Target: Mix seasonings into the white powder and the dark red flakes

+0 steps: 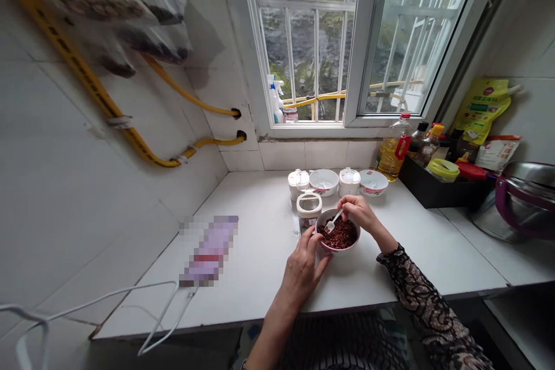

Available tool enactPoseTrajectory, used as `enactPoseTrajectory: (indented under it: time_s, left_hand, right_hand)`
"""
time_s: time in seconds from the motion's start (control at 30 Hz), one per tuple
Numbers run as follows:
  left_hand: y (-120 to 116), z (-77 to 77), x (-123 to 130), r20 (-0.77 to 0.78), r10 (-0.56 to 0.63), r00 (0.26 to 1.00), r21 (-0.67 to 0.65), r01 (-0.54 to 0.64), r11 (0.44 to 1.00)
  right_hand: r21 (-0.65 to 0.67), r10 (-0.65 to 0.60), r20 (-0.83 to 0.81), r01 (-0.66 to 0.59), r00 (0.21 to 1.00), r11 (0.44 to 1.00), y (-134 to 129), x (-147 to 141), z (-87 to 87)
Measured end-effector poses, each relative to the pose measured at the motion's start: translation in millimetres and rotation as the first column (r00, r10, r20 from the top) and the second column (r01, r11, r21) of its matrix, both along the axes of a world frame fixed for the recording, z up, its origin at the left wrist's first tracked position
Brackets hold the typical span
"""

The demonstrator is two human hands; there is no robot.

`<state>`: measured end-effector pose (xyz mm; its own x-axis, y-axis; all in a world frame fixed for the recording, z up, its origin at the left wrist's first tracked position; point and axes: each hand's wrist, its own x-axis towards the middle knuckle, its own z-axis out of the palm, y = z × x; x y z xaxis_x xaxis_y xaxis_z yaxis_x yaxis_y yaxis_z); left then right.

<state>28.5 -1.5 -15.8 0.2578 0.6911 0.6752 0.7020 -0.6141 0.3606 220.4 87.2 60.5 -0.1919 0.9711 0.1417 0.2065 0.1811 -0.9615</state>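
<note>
In the head view a white bowl with a pink pattern (346,247) stands on the counter, filled with dark red-brown crumbly bits (344,235). My left hand (304,263) is wrapped round its left side, thumb low at the front, fingers at the rim. Over the bowl, my right hand (358,211) pinches the handle of a small white spoon (331,226), its tip at the bits. Just behind the bowl's left side sits an open clear-windowed seasoning jar (309,204) with a white rim.
Behind stand two white lidded jars (299,182) and two bowls (373,184). An oil bottle (391,150) and a black box (416,182) of condiments are at the back right, with a steel pot (514,208) beyond. A blurred purple item (212,248) and a white wire rack (162,312) lie left.
</note>
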Motion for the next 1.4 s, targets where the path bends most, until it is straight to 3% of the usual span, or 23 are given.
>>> enactPoseTrajectory:
  time_s: [0.2,0.4,0.73,0.97,1.1,1.17,1.23,1.3,1.4]
  left_hand:
    - [-0.3,-0.4,0.0,0.005,-0.001,1.000,-0.014,0.001,1.000]
    - [0.2,-2.0,-0.4,-0.005,0.000,1.000,-0.019,0.000,1.000]
    - [0.5,0.2,0.7,0.003,-0.010,1.000,0.004,0.010,1.000]
    - [0.5,1.1,1.8,0.003,-0.012,1.000,0.001,0.012,1.000]
    - [0.5,1.1,2.5,0.015,-0.009,1.000,-0.006,0.010,1.000]
    - [0.9,0.0,2.4,0.016,-0.012,1.000,-0.004,0.012,1.000]
    - [1.3,-1.3,2.1,0.017,-0.015,1.000,-0.005,0.015,1.000]
    - [1.5,-2.3,1.7,0.020,-0.017,1.000,-0.008,0.017,1.000]
    - [1.6,-2.8,1.7,0.027,-0.018,0.999,-0.009,0.018,1.000]
  right_hand:
    - [0.017,0.089,0.076,-0.090,0.993,0.996,-6.5,-7.5,-3.4]
    - [-0.106,0.019,-0.085,-0.028,0.996,0.994,1.2,0.3,0.1]
    - [-0.111,-0.061,-0.148,0.045,0.987,0.993,4.6,6.3,2.3]
    - [-0.056,-0.087,-0.179,0.078,0.980,0.995,9.3,4.9,1.8]
    - [0.092,-0.148,-0.203,0.169,0.968,0.981,9.5,-8.2,6.0]
    - [0.257,-0.173,-0.163,0.211,0.971,0.943,6.8,-17.1,7.6]
    - [0.466,-0.188,-0.036,0.183,0.981,0.865,3.1,-25.3,8.0]
    - [0.640,-0.186,0.166,0.038,0.968,0.767,-0.6,-31.4,7.6]
    - [0.734,-0.185,0.359,-0.154,0.915,0.661,-4.9,-33.6,7.9]
